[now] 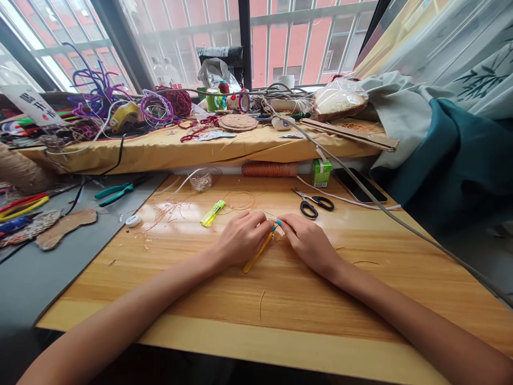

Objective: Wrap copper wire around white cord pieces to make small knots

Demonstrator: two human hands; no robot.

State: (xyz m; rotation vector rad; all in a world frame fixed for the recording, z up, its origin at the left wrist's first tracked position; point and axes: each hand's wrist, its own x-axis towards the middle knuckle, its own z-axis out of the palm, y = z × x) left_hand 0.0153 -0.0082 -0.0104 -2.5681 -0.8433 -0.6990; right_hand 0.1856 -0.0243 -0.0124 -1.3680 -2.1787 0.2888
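Observation:
Both hands meet over the middle of the wooden table [192, 305]. My left hand [245, 235] has its fingers curled together around a small pale piece, and a yellow strip [256, 259] slants out below it toward the table's front. Facing it, my right hand [310, 240] pinches at the same pale piece, which shows only as a thin bit between the blue-painted fingertips. The hands are nearly touching. Just behind them lie a yellow-green lighter [212, 213], a loose coil of thin copper-coloured wire [242, 200] and black-handled scissors [313, 202].
A green box [321, 172] and a black phone [359, 185] stand at the back right, with a grey cable [417, 231] crossing above the table's right side. Teal pliers [115, 192] are on the grey surface at left. The cloth-covered ledge [160, 151] behind holds yarn and wires.

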